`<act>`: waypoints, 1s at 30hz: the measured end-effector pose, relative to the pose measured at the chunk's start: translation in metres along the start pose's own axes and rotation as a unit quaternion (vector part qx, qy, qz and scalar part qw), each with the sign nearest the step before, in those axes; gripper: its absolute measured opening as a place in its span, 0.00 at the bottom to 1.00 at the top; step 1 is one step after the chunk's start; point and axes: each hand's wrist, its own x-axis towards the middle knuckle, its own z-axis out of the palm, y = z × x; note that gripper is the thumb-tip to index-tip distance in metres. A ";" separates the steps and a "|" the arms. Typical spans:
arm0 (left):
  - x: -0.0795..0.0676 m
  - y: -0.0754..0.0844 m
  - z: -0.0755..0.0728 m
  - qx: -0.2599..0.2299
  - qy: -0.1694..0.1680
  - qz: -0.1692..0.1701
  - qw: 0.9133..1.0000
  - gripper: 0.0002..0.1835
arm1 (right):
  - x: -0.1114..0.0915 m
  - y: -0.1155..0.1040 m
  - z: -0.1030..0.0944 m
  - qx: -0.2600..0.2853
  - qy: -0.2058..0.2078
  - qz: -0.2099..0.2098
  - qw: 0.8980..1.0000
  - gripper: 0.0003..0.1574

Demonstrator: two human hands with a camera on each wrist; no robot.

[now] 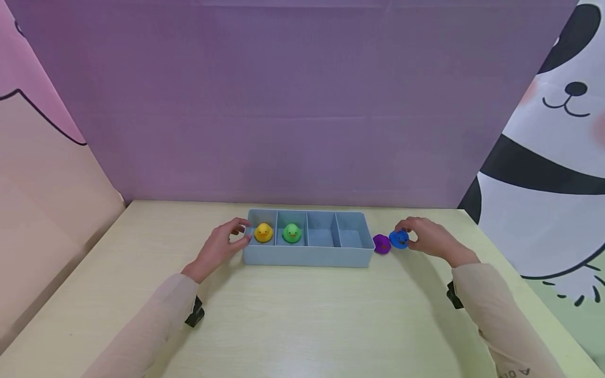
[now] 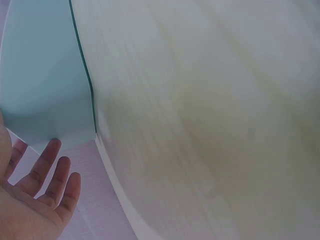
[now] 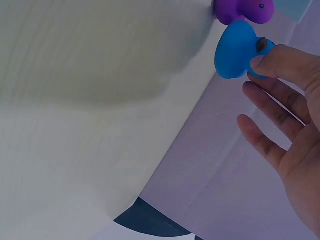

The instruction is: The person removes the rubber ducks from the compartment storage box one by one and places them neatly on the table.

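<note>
A blue-grey box (image 1: 309, 257) with a row of compartments sits on the table. A yellow rubber duck (image 1: 263, 232) occupies its leftmost compartment, and a green rubber duck (image 1: 292, 233) the one beside it. At the box's left end is my left hand (image 1: 219, 248), thumb and fingertips at the wall; whether they touch it I cannot tell. My right hand (image 1: 432, 239) pinches a blue rubber duck (image 3: 234, 52) between thumb and fingers, right of the box. A purple rubber duck (image 1: 382, 244) stands between the blue duck and the box's right end.
The pale wooden table (image 1: 302, 325) extends in front of the box. Behind it rises a purple backdrop (image 1: 302, 105). A panda-printed panel (image 1: 557, 210) borders the right side, and a pink and beige panel (image 1: 42, 184) the left.
</note>
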 end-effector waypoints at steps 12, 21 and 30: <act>-0.001 0.002 0.000 -0.002 0.003 -0.002 1.000 0.19 | -0.003 0.005 0.009 0.006 -0.007 -0.008 1.000 0.20; 0.000 0.001 0.001 0.001 0.002 -0.001 1.000 0.19 | -0.003 0.008 0.015 0.002 -0.010 -0.006 1.000 0.20; 0.000 0.001 0.002 0.002 0.002 -0.004 1.000 0.19 | -0.004 0.010 0.016 0.010 0.001 -0.011 1.000 0.20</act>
